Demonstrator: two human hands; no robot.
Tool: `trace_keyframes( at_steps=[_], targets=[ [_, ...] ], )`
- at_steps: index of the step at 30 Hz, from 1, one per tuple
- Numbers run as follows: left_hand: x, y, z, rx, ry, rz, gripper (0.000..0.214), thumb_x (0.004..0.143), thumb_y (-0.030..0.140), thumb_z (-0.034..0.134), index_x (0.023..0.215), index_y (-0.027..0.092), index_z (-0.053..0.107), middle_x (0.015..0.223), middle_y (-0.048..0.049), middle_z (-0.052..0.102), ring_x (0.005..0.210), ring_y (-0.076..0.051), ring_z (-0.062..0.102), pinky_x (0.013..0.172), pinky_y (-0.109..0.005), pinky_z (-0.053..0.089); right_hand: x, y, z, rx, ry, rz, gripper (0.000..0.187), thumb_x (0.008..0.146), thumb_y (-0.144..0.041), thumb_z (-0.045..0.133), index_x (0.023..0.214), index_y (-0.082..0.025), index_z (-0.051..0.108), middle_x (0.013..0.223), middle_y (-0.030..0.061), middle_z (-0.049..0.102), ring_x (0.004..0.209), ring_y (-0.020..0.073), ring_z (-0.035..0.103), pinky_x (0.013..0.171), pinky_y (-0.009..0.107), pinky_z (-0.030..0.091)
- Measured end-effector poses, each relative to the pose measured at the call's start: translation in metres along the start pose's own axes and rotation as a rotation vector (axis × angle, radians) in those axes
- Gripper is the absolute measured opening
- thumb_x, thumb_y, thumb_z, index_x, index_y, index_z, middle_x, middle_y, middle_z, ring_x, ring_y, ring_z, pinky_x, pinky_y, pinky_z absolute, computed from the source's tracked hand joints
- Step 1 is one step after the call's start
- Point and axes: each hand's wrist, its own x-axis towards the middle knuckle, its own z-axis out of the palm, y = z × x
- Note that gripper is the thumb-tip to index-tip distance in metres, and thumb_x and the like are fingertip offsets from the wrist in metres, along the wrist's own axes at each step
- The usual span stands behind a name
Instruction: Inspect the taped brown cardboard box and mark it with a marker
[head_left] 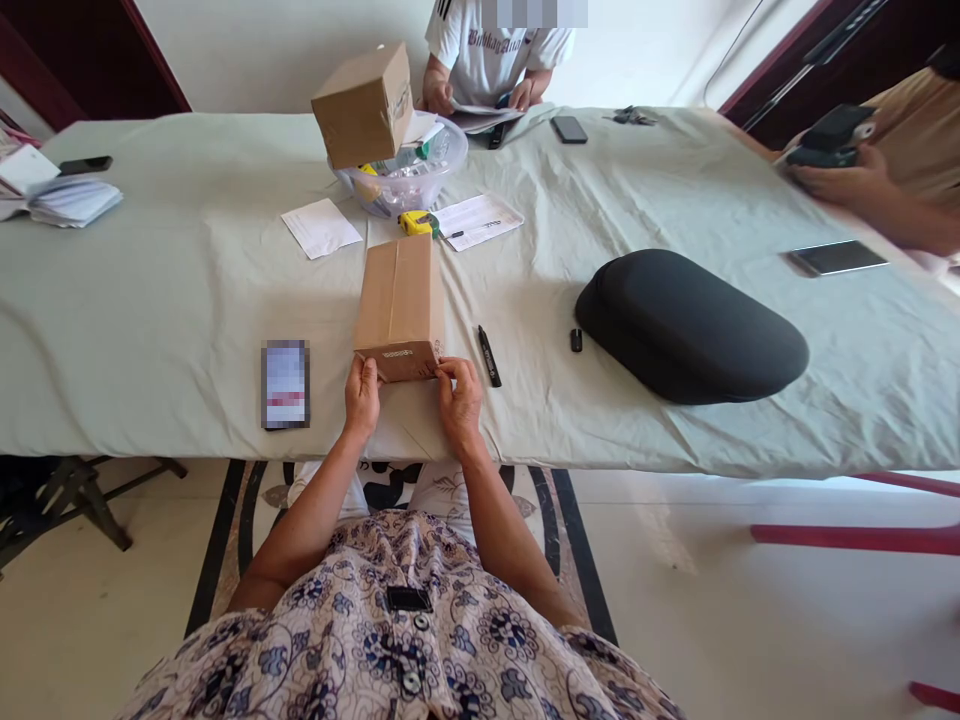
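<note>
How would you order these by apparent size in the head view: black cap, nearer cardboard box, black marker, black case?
Largest to smallest:
1. Black case
2. Nearer cardboard box
3. Black marker
4. Black cap

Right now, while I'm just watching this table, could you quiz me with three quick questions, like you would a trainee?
1. Which thing do the left hand and right hand both touch?
(a) black case
(b) nearer cardboard box
(c) phone
2. True or false: the black marker lies left of that box.
3. Name the yellow tool between that box and the plastic basin.

Key:
1. b
2. False; the black marker lies to its right.
3. Tape measure
</note>
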Motion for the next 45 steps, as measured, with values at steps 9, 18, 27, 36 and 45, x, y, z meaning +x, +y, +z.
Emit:
trace_keyframes(
  at_steps=[9, 18, 27, 36, 45],
  targets=[
    [0.000, 0.006, -0.012, -0.247, 0.056, -0.225, 0.073, 0.079, 0.070, 0.071, 0.131, 0.022, 0.053, 0.116, -0.0124, 0.072, 0.094, -0.024, 0.076, 0.075, -0.033, 0.061, 0.012, -0.025, -0.015, -0.163, -0.011, -0.209, 0.018, 0.100, -0.027, 0.052, 0.087, -0.025, 0.064, 0.090, 0.0048, 0.070, 0.087, 0.0180, 0.067, 0.083, 0.033, 0.055],
    [-0.015, 0.051, -0.018, 0.344, 0.160, 0.392, 0.080, 0.093, 0.064, 0.056, 0.155, 0.018, 0.034, 0.162, -0.0209, 0.039, 0.154, -0.030, 0.036, 0.127, -0.047, 0.030, 0.003, -0.058, -0.014, -0.253, -0.009, -0.325, 0.015, 0.095, -0.022, 0.058, 0.081, -0.024, 0.064, 0.087, 0.0044, 0.068, 0.082, 0.0172, 0.066, 0.074, 0.031, 0.055],
    [-0.010, 0.039, -0.015, 0.251, 0.118, 0.180, 0.118, 0.078, 0.062, 0.075, 0.164, 0.017, 0.007, 0.174, -0.0216, 0.008, 0.163, -0.032, 0.011, 0.133, -0.050, 0.013, -0.016, -0.084, -0.001, -0.159, -0.121, -0.362, 0.016, 0.098, -0.026, 0.058, 0.085, -0.023, 0.067, 0.088, 0.0058, 0.068, 0.082, 0.0181, 0.064, 0.076, 0.034, 0.055],
    [-0.002, 0.031, -0.024, 0.229, 0.076, 0.224, 0.106, 0.082, 0.044, 0.075, 0.164, 0.022, 0.011, 0.175, -0.0152, 0.012, 0.163, -0.030, 0.013, 0.133, -0.050, 0.012, -0.005, -0.066, -0.009, 0.054, -0.192, -0.249, 0.021, 0.093, -0.042, 0.068, 0.105, -0.025, 0.070, 0.111, 0.0079, 0.068, 0.096, 0.0183, 0.067, 0.081, 0.034, 0.060],
    [0.008, 0.032, -0.050, 0.131, -0.180, 0.163, 0.117, 0.078, 0.057, 0.078, 0.166, 0.028, 0.008, 0.175, -0.0116, 0.016, 0.162, -0.030, 0.018, 0.133, -0.049, 0.015, 0.026, -0.025, -0.039, -0.075, 0.141, 0.045, 0.038, 0.085, -0.053, 0.071, 0.111, -0.025, 0.068, 0.114, 0.0071, 0.066, 0.083, 0.0164, 0.062, 0.079, 0.036, 0.056]
  ],
)
